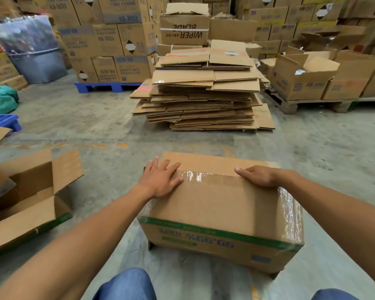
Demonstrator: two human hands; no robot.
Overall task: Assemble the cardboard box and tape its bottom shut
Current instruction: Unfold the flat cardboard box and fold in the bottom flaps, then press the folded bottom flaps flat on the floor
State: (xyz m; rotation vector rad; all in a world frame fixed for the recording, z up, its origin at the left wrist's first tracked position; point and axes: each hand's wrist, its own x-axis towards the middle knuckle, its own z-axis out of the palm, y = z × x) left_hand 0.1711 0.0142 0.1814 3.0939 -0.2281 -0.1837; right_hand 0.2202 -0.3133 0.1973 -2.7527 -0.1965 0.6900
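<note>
Blue denim knees (126, 284) at the bottom edge, on a grey concrete floor (108, 131). Just ahead, an assembled cardboard box (214, 211) standing upside down on that floor, near face printed with an inverted "99.99%" in blue under a green band. Clear tape (195, 176) shining along the seam of the upturned bottom, more of it wrapped over the corner under the right wrist. Left hand (160, 180) flat on the box top, fingers (171, 167) straight and spread wide, tips past the taped seam on the far flap, gripping nothing. Right hand (258, 175) palm down at the box's right edge, fingers together and nearly straight, pointing toward the left hand along the seam, pressing rather than clasping. Well left of the left fingers, an open empty carton (30, 195) lying with flaps splayed. Beyond the fingertips, a tall stack of flattened cardboard (204, 98). Behind it, a box marked "WIPER BLADE" (184, 29), upside down. Farther left, on a blue pallet (104, 86), cartons reading "KB-3033" and "MULTI-PURPOSE FOAM CLEANER" (108, 40). Far right, an opened carton labelled "KB-2043" (301, 81).
</note>
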